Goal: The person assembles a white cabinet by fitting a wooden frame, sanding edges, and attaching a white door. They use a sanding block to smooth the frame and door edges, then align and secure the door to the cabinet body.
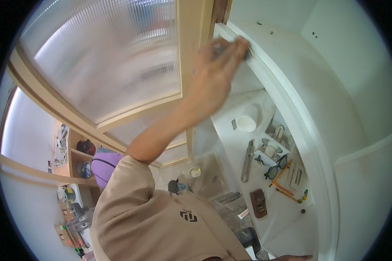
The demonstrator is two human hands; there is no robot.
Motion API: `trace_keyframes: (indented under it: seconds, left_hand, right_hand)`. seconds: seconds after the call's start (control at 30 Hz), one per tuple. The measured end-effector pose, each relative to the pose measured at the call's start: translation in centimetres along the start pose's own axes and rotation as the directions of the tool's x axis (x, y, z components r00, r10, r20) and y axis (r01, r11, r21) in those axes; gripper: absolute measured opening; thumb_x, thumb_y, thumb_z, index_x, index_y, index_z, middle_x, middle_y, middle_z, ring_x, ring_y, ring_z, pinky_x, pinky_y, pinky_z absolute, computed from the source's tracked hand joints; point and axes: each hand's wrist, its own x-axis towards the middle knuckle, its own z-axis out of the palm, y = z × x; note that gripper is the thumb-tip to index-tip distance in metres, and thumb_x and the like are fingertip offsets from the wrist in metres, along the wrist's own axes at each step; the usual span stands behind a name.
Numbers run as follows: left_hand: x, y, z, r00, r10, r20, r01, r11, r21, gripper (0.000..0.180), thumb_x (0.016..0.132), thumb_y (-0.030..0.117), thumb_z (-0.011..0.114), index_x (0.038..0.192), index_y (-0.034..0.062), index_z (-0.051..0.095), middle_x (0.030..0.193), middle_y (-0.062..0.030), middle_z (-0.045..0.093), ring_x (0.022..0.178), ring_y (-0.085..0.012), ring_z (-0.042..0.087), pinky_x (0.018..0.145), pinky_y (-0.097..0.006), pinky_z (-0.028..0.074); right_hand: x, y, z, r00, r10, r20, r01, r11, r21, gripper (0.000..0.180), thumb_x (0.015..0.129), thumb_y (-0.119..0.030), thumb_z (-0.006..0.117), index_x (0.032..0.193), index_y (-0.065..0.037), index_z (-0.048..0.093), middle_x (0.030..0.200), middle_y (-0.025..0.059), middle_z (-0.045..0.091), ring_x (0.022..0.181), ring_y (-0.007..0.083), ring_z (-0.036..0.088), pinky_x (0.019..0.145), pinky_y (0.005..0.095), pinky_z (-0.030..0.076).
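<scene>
White rail (294, 112) | axis upper-left to lower-right | left fingers (238, 47) grip object (219, 50) | right fingers (299, 257) unclear

Left arm (165, 135) of the person before us: raised and extended forward, elbow bent, forearm bare, wrist above the elbow. Left hand (214, 78): back uppermost, fingers bent in a grasp, outline blurred. Right hand (294, 258): low at the right, only partly visible, its grip indeterminable.
</scene>
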Motion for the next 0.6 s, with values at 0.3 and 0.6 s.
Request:
trace_keyframes:
  seconds: [0.3,0.6]
  left_hand:
    - [-1.1,-2.3,1.3,1.000,-0.017,0.021,0.018,1.000,-0.026,0.066,0.079,-0.012,0.056,0.145,-0.0039,0.055,0.140,-0.0240,0.064,0.110,-0.0413,0.056,0.102,-0.047,0.049]
    - [1.2,-3.8,2.2,0.996,-0.087,-0.021,0.088,0.995,0.037,0.060,0.077,-0.014,0.055,0.136,-0.0040,0.061,0.133,-0.0224,0.069,0.107,-0.0399,0.058,0.099,-0.045,0.051]
  right_hand:
    - [0.3,0.2,-0.1,1.000,0.019,0.003,-0.019,0.999,0.033,0.103,0.097,-0.049,0.070,0.157,0.015,0.017,0.152,0.0457,0.032,0.142,0.0582,0.034,0.119,0.0645,0.026]
    - [0.0,0.3,0.4,0.998,0.059,0.010,-0.060,0.995,0.074,0.103,0.097,-0.047,0.071,0.157,0.016,0.016,0.152,0.0461,0.033,0.142,0.0584,0.035,0.119,0.0642,0.027]
